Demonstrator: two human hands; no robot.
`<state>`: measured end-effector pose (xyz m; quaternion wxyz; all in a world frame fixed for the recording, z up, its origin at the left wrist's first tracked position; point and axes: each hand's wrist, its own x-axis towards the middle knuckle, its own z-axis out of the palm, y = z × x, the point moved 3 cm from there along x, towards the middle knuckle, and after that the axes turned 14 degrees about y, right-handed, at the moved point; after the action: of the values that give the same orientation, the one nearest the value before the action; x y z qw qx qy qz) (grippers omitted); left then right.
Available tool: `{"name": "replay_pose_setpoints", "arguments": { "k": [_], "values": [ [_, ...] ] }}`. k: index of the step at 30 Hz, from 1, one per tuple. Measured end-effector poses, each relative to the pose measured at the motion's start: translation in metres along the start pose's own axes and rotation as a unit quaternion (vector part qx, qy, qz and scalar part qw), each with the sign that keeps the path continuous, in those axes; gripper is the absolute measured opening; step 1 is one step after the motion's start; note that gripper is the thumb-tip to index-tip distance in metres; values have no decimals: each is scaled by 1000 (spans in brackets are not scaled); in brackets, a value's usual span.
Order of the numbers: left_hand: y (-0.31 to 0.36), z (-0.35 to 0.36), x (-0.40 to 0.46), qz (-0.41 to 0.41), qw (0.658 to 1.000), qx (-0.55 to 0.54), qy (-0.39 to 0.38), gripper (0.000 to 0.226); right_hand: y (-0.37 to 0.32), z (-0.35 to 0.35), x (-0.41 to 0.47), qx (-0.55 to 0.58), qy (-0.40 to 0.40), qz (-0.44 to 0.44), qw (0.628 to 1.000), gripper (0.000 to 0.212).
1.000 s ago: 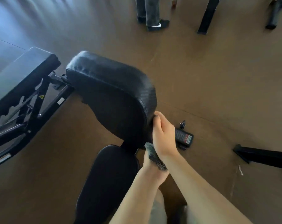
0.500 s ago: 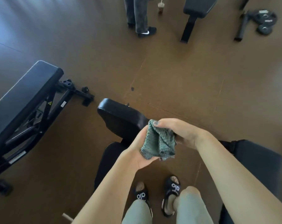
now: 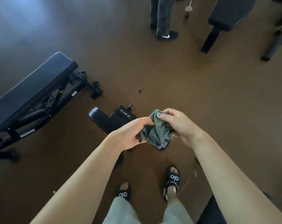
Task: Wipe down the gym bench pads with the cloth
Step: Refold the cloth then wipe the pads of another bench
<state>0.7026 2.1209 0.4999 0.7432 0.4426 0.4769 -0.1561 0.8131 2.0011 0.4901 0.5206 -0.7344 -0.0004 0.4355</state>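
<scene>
I am holding the cloth (image 3: 154, 130) between both hands, in the air in front of me and above the brown floor (image 3: 201, 94). The cloth is grey-green, knitted in texture and bunched up, with a loose end hanging down. My left hand (image 3: 130, 135) is curling round its lower left part, thumb on top. My right hand (image 3: 177, 125) is pinching the upper right part, the fingers bent over the fabric. Both hands are therefore gripping the cloth, and it is not touching any pad.

Just beyond my left hand I am seeing a small black bench pad (image 3: 103, 118), lying low over the floor with a black frame piece (image 3: 124, 113) bearing white lettering beside it. The cloth is hanging near this pad but apart from it. To the left, well apart, an adjustable bench (image 3: 32, 89) is standing on its black frame, its long dark pad tilted.

At the top, another person's legs (image 3: 161, 16) in dark trousers and a black shoe are standing near a cup with a straw (image 3: 188, 12) on the floor. Another padded bench (image 3: 230, 12) is showing at top right. Below my hands I am seeing my own feet in black sandals (image 3: 172, 180) with white lettering.
</scene>
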Motion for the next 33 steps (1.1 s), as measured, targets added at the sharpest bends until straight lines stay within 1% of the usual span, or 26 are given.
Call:
{"name": "replay_pose_setpoints", "arguments": {
  "k": [3,5,6,8,9,11,13,15,18,21,24,26,29,31,33],
  "values": [
    [22,11,7,28,999,6,29,22,-19,-21,17,-7,-27,3,1000,12],
    [37,11,12,58,995,30,74,17,-35,-27,30,-17,-39,-9,999,13],
    [44,10,13,81,989,68,104,15,-45,-27,36,-21,-40,-18,999,14],
    [60,6,15,123,967,150,165,24,-63,-21,50,-36,-41,-35,998,16],
    [69,3,15,145,955,174,191,29,-71,-16,58,-49,-43,-38,997,18],
    [85,-5,15,186,941,182,215,34,-88,-3,74,-73,-47,-43,995,19],
    [100,-15,22,228,925,204,226,36,-108,14,90,-91,-53,-50,993,19],
    [117,-26,30,241,919,229,214,31,-127,28,106,-96,-51,-55,993,26],
    [141,-45,41,238,932,191,197,23,-149,47,123,-111,-71,-59,990,34],
    [166,-64,48,257,927,165,217,14,-171,57,140,-106,-118,-29,987,37],
    [196,-81,58,266,917,168,244,19,-197,59,166,-145,-138,-41,979,36],
    [219,-93,69,271,916,150,257,18,-214,61,189,-166,-150,-50,973,30],
    [252,-106,93,267,911,148,278,12,-239,64,231,-246,-141,-104,953,18],
    [272,-111,111,259,905,158,297,8,-256,69,263,-331,-145,-156,919,21],
    [295,-115,127,246,901,160,320,10,-273,76,298,-381,-169,-188,889,27]
  ]
}}
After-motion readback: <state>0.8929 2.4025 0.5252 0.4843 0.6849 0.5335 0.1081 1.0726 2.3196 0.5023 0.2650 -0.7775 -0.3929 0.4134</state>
